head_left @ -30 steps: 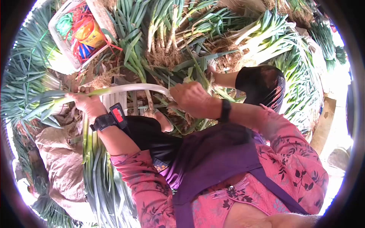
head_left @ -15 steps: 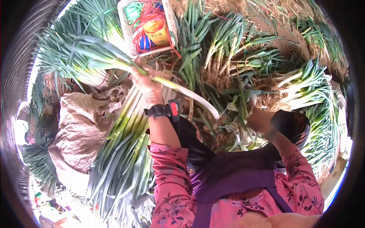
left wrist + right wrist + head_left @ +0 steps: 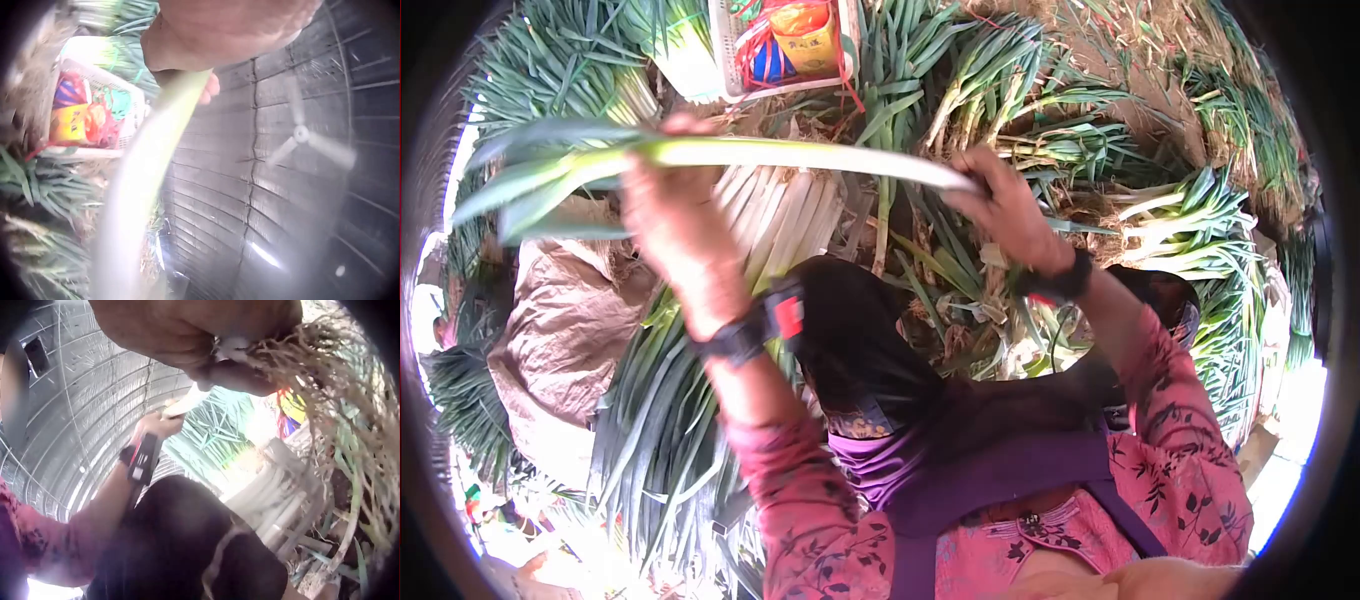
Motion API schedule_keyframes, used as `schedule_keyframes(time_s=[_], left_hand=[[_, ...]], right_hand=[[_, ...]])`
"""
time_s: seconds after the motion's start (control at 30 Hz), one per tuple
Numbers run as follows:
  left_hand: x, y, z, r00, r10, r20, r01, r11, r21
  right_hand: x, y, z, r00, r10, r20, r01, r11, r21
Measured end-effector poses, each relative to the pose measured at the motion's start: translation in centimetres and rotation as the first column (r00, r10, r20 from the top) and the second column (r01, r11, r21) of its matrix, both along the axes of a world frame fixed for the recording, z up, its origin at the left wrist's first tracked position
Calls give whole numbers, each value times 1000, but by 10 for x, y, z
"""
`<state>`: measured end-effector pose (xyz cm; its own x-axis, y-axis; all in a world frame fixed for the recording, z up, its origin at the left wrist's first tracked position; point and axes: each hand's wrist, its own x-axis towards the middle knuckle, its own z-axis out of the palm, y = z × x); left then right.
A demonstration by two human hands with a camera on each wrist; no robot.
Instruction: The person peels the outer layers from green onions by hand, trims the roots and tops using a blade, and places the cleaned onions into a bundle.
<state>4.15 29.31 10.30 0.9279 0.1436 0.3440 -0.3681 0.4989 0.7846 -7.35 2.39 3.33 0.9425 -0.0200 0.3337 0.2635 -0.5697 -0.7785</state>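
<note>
My left hand (image 3: 675, 205) grips a long leek (image 3: 800, 153) round its pale green part, and the dark green leaves fan out to the left. The white stalk runs nearly level to my right hand (image 3: 1015, 215), which holds the root end in its curled fingers. In the right wrist view, a tangle of brown roots (image 3: 331, 375) hangs beside that hand, large and close. The left wrist view shows the blurred stalk (image 3: 140, 181) coming out from under my left hand (image 3: 231, 31). Below the stalk lies a row of white-stemmed leeks (image 3: 785, 215), leaves toward my body.
A white plastic basket (image 3: 852, 45) with coloured ties and a yellow packet (image 3: 810, 48) stands at the back. Leek bundles with roots (image 3: 990, 85) lie behind and to the right (image 3: 1190, 225). A brown sack (image 3: 575, 320) lies at the left.
Half a second ago my right hand was off the leek, low at the right, and the white end hung free. Now that hand holds the root end, and the leek is nearly level.
</note>
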Motion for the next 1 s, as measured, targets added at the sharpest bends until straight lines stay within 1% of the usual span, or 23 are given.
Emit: schedule_keyframes(time_s=[0.03,0.1,0.17,0.23,0.3,0.33,0.37,0.43,0.47,0.5,0.53,0.57,0.6,0.63,0.67,0.7,0.73,0.77,0.8,0.87,0.9,0.97,1.0], left_hand=[[-11,20,21,985,171,16,-172,971,163],[-32,71,52,996,44,77,-47,998,41],[-66,86,74,904,412,113,-426,893,148],[-97,126,66,908,406,104,-415,906,82],[-126,131,36,841,540,42,-529,802,279],[-141,149,11,819,560,-124,-509,809,295],[-157,168,-17,772,567,-288,-486,818,308],[-183,173,-62,701,462,-543,-269,877,399],[-190,162,-78,739,261,-621,-230,964,132],[-196,154,-90,768,46,-639,-181,972,-148],[-197,164,-93,751,-70,-657,-89,974,-206],[-195,158,-87,744,-66,-665,-94,975,-202],[-191,144,-74,709,251,-659,-76,956,282],[-184,135,-61,683,528,-505,-36,715,698],[-169,129,-54,734,652,-187,-70,348,935],[-163,132,-61,736,649,-192,-66,352,934],[-156,139,-74,794,607,30,41,-103,994],[-149,140,-82,861,465,207,92,-542,835],[-142,132,-83,869,462,174,127,-549,826],[-136,129,-89,860,475,187,133,-562,816],[-133,128,-87,866,467,179,139,-569,810],[-129,127,-80,873,473,123,186,-555,811],[-127,126,-77,872,484,70,236,-541,807]], right_hand=[[23,1,2,992,88,89,-89,996,2],[70,19,23,949,257,180,-278,955,101],[121,39,31,876,376,303,-388,921,-21],[160,62,40,821,530,213,-493,846,-202],[188,97,28,782,594,188,-550,800,-238],[192,112,26,818,575,-17,-558,785,-269],[189,128,20,830,509,-228,-553,805,-215],[213,144,-34,754,625,-202,-655,736,-170],[217,148,-50,748,630,-209,-662,732,-161],[219,149,-64,765,569,-302,-641,718,-271],[220,151,-78,780,495,-383,-621,687,-378],[229,148,-115,754,527,-392,-645,484,-592],[231,143,-137,770,584,-258,-622,593,-511],[232,141,-150,779,616,-116,-602,683,-413],[227,145,-142,774,622,-121,-609,678,-412],[215,147,-125,837,531,-130,-508,668,-543],[200,149,-112,894,430,-122,-395,632,-666],[188,158,-114,911,413,5,-341,758,-557],[176,166,-117,919,373,130,-289,859,-424],[151,173,-125,793,603,88,-572,786,-235],[150,178,-148,693,689,212,-601,715,-357],[146,185,-158,728,617,298,-589,786,-188],[151,184,-159,730,614,301,-585,788,-189]])
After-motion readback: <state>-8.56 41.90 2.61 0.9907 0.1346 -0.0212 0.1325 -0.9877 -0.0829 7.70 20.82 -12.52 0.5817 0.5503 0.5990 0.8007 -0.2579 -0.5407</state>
